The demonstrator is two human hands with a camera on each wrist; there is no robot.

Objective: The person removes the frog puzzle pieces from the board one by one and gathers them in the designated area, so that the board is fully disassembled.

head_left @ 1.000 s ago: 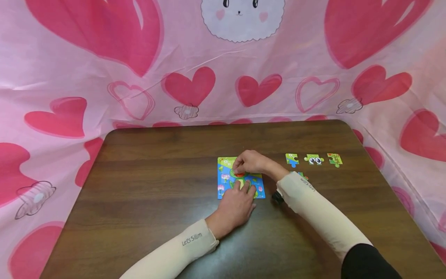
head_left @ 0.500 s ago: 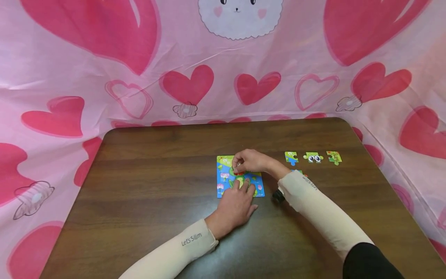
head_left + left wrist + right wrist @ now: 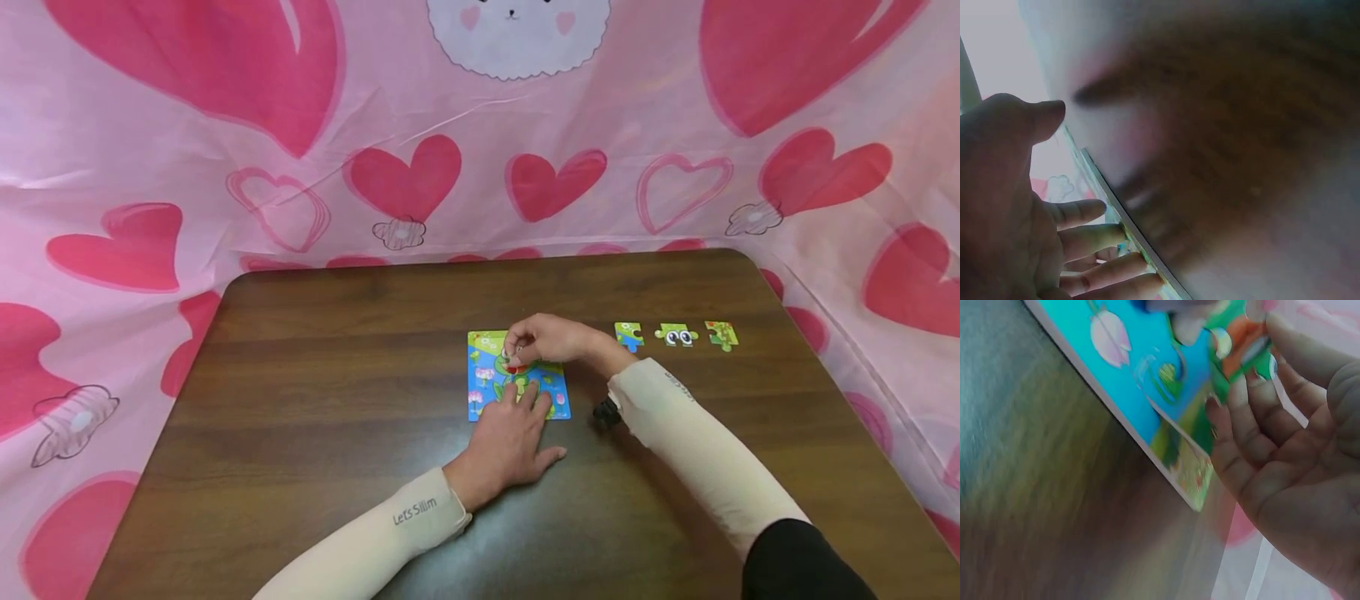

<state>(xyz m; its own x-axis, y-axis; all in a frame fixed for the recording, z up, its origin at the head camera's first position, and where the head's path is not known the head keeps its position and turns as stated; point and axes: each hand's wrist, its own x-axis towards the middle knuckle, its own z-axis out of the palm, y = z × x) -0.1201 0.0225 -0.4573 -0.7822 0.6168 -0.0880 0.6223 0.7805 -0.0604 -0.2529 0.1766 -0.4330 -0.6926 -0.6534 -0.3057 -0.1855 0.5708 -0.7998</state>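
Note:
A square frog jigsaw puzzle (image 3: 478, 402) in a blue and green tray lies flat on the table. My left hand (image 3: 507, 440) rests its outstretched fingers on the puzzle's near part, thumb spread out to the side on the wood. In the left wrist view, the fingertips (image 3: 1138, 284) touch the board's edge. Over the puzzle's upper part, my right hand (image 3: 553, 337) pinches a puzzle piece (image 3: 1244, 347), green with an orange-red mouth, between thumb and fingers. The right hand hides part of the puzzle's top right in the head view.
Right of the puzzle, loose pieces lie in a row: a blue-green one (image 3: 628, 334), one with two eyes (image 3: 677, 337) and a green one (image 3: 722, 335). A brown wooden table (image 3: 337, 367) carries everything. Behind it hangs a pink heart-print cloth (image 3: 480, 200).
My right hand has shifted slightly right, its sleeve now covering a further loose piece seen before. The left thumb has spread outward; the left fingers stay on the puzzle.

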